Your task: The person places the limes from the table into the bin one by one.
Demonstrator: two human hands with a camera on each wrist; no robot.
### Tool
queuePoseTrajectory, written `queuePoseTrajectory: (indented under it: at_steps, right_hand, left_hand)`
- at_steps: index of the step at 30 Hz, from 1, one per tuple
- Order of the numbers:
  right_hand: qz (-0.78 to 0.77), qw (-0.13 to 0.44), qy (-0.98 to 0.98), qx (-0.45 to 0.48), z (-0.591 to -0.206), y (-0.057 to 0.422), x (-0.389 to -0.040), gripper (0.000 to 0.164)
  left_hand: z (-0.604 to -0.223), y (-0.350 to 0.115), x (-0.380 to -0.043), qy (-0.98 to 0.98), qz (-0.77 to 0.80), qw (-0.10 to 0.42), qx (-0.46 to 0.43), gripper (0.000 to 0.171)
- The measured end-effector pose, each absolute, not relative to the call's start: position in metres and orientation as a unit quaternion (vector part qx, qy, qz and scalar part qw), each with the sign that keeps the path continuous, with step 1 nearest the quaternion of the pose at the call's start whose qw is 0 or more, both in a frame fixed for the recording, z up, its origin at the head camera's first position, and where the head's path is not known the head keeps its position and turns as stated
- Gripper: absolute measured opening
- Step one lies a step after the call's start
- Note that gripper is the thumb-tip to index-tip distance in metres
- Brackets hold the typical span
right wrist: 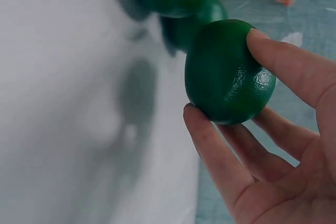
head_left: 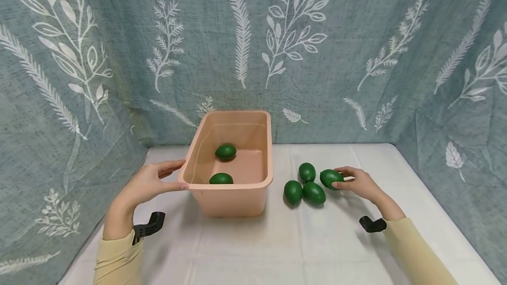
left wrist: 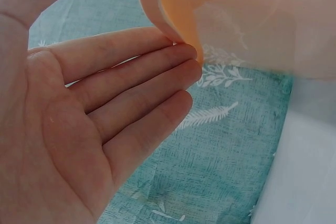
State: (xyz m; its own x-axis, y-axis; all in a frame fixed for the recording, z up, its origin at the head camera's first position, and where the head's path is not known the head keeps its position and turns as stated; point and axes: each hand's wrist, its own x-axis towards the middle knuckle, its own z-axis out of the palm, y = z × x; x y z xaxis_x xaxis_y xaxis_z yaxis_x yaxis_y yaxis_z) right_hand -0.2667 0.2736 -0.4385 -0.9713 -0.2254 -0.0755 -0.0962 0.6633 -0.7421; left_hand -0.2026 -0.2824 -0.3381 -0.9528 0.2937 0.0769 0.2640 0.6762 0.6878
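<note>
In the head view my right hand (head_left: 358,184) pinches a glossy green lime (head_left: 331,179) between thumb and fingers. The right wrist view has this lime (right wrist: 226,72) close up, the thumb on one side and fingertips on the other. Left of it, three more limes (head_left: 314,193) sit bunched on the table. A pink plastic bin (head_left: 231,201) stands at centre left, with one lime (head_left: 225,151) towards its back and another lime (head_left: 221,178) partly hidden by the front rim. My left hand (head_left: 148,184) has its fingers extended, with fingertips against the bin's rim (left wrist: 157,11).
A white cloth covers the table (head_left: 253,250). Blue-green fabric (head_left: 222,56) with white leaf prints hangs behind the table and along both sides. Black wrist mounts (head_left: 372,224) show at both sleeves.
</note>
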Motion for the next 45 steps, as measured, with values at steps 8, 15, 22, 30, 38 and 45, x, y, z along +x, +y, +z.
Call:
queuePoseTrajectory:
  at_steps: [8, 15, 22, 30, 38, 45]
  right_hand:
    - [-0.396, 0.065, 0.910, -0.106, -0.407, 0.264, -0.270, 0.067]
    - [-0.378, 0.056, 0.915, -0.130, -0.383, 0.251, -0.275, 0.066]
    - [-0.361, 0.044, 0.917, -0.166, -0.361, 0.230, -0.281, 0.064]
    - [-0.348, 0.032, 0.916, -0.197, -0.333, 0.199, -0.292, 0.061]
    - [-0.328, 0.035, 0.920, -0.213, -0.310, 0.173, -0.302, 0.062]
    - [-0.320, 0.041, 0.919, -0.228, -0.296, 0.154, -0.307, 0.061]
  left_hand:
    - [-0.336, -0.284, -0.200, 0.918, 0.366, 0.017, 0.152, 0.072]
    - [-0.336, -0.282, -0.202, 0.918, 0.367, 0.024, 0.151, 0.074]
    - [-0.337, -0.281, -0.204, 0.917, 0.367, 0.027, 0.156, 0.075]
    - [-0.337, -0.282, -0.202, 0.921, 0.357, 0.018, 0.153, 0.075]
    - [-0.337, -0.283, -0.202, 0.919, 0.364, 0.025, 0.151, 0.077]
    - [-0.337, -0.282, -0.204, 0.920, 0.360, 0.027, 0.151, 0.076]
